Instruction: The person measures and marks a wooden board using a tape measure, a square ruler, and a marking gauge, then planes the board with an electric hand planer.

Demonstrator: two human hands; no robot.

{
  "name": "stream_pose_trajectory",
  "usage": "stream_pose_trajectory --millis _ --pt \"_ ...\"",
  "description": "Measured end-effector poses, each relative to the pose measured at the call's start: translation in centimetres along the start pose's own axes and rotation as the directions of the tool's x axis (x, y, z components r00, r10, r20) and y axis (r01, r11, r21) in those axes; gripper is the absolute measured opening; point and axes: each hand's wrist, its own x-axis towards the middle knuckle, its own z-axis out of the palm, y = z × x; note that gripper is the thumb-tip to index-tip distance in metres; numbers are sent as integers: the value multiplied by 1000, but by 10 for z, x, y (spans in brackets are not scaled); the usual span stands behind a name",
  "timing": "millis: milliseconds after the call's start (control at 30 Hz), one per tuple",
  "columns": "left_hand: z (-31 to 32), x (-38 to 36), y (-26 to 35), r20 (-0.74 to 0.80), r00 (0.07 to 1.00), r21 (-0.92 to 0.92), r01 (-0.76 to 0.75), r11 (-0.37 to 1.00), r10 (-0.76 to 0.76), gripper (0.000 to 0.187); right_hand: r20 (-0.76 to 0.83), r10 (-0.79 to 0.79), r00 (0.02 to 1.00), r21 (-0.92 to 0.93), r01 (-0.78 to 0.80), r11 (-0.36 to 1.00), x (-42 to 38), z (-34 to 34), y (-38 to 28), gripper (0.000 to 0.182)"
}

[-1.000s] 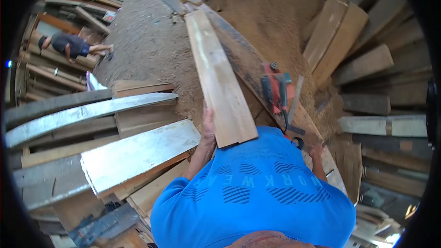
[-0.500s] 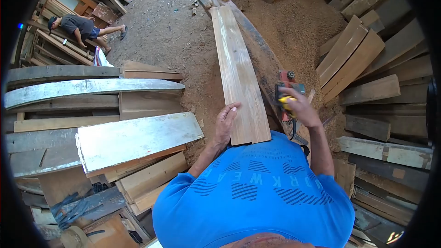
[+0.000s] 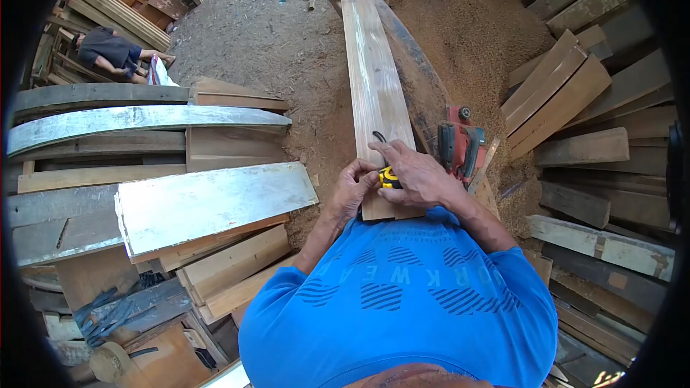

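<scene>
A yellow and black tape measure [image 3: 389, 177] is held in my right hand [image 3: 420, 178] above the near end of a long wooden board [image 3: 374, 86]. Its black strap [image 3: 379, 136] sticks out beyond my fingers. My left hand [image 3: 353, 190] is closed, with thumb and fingertips pinched at the left side of the tape measure; the exact part between them is hidden. The board lies lengthwise in front of me on a dusty bench [image 3: 417, 75]. To the right of my right hand, a red and black power planer [image 3: 461, 145] rests on the bench.
A pale panel [image 3: 215, 205] tops the stacked planks at my left. More boards [image 3: 557, 100] lean along the right side, beside a sawdust heap [image 3: 467, 36]. Another person [image 3: 111, 50] is bent over near the lumber at the far left.
My right hand has come left from beside the planer to the board with the tape measure. My left hand has shifted from the board's edge to meet it. The other person has bent lower.
</scene>
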Motion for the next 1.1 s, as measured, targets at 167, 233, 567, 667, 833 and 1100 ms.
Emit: stream_pose_trajectory --millis 167,233,567,667,833,1100 --pt "0 -5 2 9 1000 239 -7 971 5 38 -71 -12 997 -101 4 995 -20 -14 32 75" --pt "14 -6 13 5 998 242 -65 968 66 44 -77 86 993 -90 -93 992 -23 -30 22 75" --pt "8 -6 7 75 997 -75 23 997 -17 45 -53 -65 996 7 66 998 0 8 3 83" --pt "6 -8 6 26 1000 120 3 993 -6 36 -64 -88 994 -38 86 996 -5 7 8 84" --pt "-3 -7 2 63 998 261 -21 965 4 26 9 -64 998 7 64 998 -14 -5 13 75" --pt "-1 -9 -3 -183 983 -474 -96 875 9 16 -21 189 982 -128 -190 973 -57 -50 54 44"
